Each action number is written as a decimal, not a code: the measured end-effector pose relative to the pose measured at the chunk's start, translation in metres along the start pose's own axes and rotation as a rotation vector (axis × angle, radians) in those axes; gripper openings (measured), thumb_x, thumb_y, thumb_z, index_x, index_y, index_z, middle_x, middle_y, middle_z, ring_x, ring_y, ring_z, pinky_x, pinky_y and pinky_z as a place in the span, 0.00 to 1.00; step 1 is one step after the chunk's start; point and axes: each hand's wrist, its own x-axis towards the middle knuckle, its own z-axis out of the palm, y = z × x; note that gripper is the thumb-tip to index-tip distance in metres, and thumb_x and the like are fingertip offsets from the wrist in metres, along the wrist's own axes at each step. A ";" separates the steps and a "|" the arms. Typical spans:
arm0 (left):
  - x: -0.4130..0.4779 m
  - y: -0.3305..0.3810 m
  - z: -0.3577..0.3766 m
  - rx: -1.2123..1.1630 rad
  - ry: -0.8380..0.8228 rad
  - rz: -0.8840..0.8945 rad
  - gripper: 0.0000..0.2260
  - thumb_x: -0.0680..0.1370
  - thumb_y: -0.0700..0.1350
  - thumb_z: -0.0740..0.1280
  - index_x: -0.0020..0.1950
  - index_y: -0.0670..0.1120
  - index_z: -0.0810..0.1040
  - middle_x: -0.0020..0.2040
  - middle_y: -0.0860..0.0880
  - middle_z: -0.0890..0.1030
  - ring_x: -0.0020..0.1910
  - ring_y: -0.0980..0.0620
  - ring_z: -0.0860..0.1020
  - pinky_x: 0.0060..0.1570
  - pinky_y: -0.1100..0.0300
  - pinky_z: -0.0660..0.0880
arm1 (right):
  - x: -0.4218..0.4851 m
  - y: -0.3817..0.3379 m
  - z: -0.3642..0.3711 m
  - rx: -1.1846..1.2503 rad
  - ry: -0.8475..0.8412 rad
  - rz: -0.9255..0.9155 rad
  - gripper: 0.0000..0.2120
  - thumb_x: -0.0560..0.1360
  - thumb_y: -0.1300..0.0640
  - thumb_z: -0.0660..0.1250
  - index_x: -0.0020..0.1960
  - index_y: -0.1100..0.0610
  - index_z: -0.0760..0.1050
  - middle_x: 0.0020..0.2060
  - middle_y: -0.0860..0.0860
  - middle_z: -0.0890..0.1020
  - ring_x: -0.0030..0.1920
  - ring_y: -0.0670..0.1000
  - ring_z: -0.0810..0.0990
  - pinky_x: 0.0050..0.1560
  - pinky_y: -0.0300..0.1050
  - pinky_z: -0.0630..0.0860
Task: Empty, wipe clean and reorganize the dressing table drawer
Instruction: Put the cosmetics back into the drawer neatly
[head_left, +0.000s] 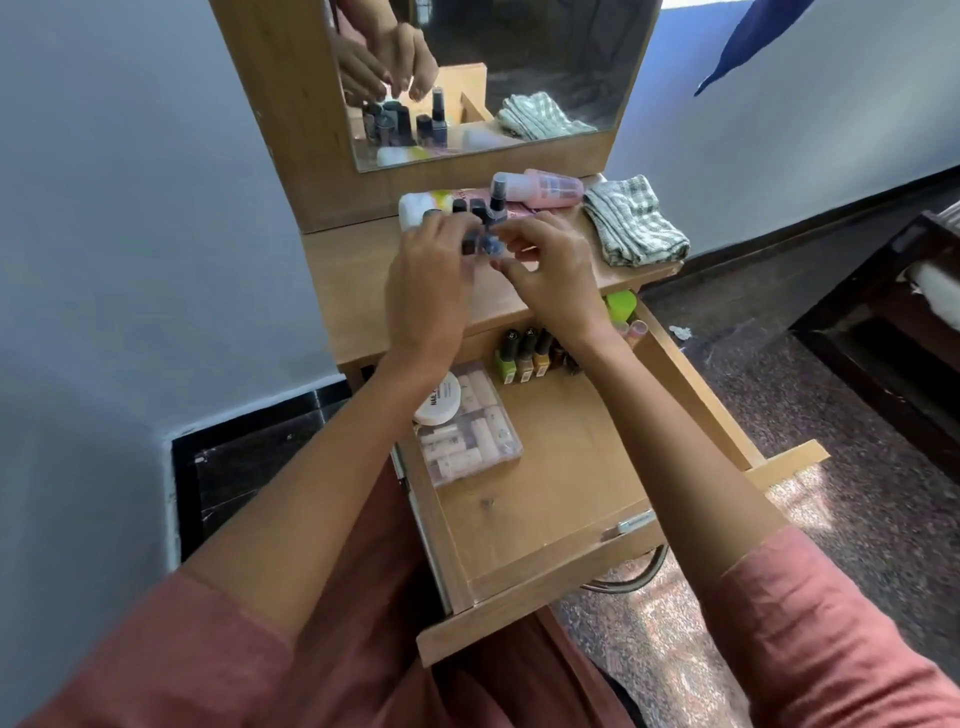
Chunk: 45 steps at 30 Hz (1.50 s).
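The wooden drawer (561, 499) stands pulled out below the dressing table top (348, 280). Inside lie a clear box of small tubes (472, 441), a white round compact (439, 399), a row of nail polish bottles (524, 356) and a green cap (621, 304). On the top, my left hand (428, 283) and my right hand (550, 270) meet at a cluster of small dark bottles (480, 228). My left fingers curl round the bottles. My right fingertips pinch a blue-tinted bottle (491, 247). A checked cloth (636, 221) lies folded at the top's right.
A pink bottle (545, 188) and a white tube with a yellow band (423, 205) lie against the mirror (483, 78). A dark bed frame (893, 322) stands at the right. The speckled floor (857, 467) spreads right of the drawer.
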 end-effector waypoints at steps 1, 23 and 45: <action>0.002 -0.006 -0.002 0.016 -0.004 -0.035 0.15 0.75 0.40 0.66 0.62 0.44 0.73 0.61 0.46 0.75 0.59 0.46 0.72 0.54 0.57 0.71 | 0.003 -0.003 0.004 -0.002 -0.011 -0.001 0.13 0.68 0.67 0.70 0.53 0.64 0.78 0.48 0.59 0.80 0.45 0.51 0.77 0.50 0.38 0.74; 0.008 -0.012 -0.011 -0.130 -0.172 -0.102 0.14 0.74 0.38 0.67 0.59 0.41 0.77 0.56 0.41 0.79 0.54 0.45 0.77 0.52 0.57 0.71 | 0.009 -0.006 0.007 -0.040 -0.121 -0.005 0.14 0.67 0.67 0.70 0.53 0.63 0.78 0.49 0.57 0.82 0.49 0.51 0.79 0.48 0.26 0.70; -0.044 0.023 0.060 -0.217 -0.433 -0.185 0.12 0.72 0.40 0.70 0.54 0.40 0.78 0.52 0.42 0.78 0.50 0.44 0.77 0.50 0.50 0.74 | -0.046 0.055 -0.040 -0.207 -0.237 0.187 0.15 0.66 0.72 0.70 0.52 0.64 0.80 0.48 0.60 0.79 0.47 0.53 0.77 0.47 0.29 0.66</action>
